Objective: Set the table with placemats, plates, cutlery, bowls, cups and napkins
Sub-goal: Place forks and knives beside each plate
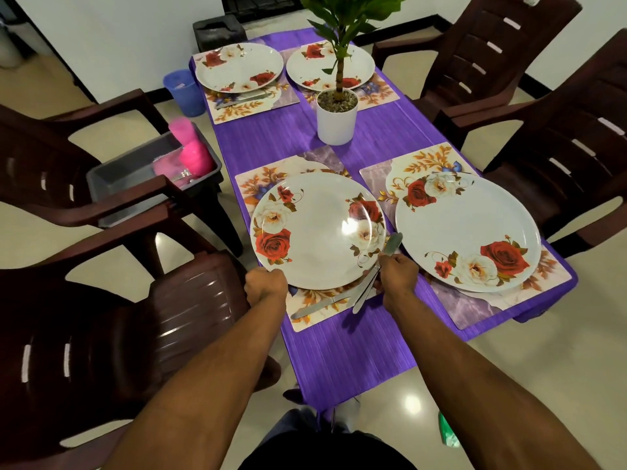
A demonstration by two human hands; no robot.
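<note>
A rose-patterned plate (317,230) lies on the near left placemat (307,318). My left hand (266,284) grips its near left rim. My right hand (397,274) holds cutlery (392,244) at the plate's right edge, blade ends sticking out above the fist and handles below it. A butter knife (320,306) lies flat on the mat in front of the plate. A second plate (466,232) sits on the near right placemat (475,308). Two more plates (237,67) (325,64) rest on mats at the far end, the left one with cutlery (242,99) beside it.
A potted plant (337,115) stands mid-table on the purple cloth (342,354). A grey tub (135,174) with pink cups (195,154) sits on a stool at the left. Brown plastic chairs (529,106) ring the table. A blue bucket (183,91) stands on the floor.
</note>
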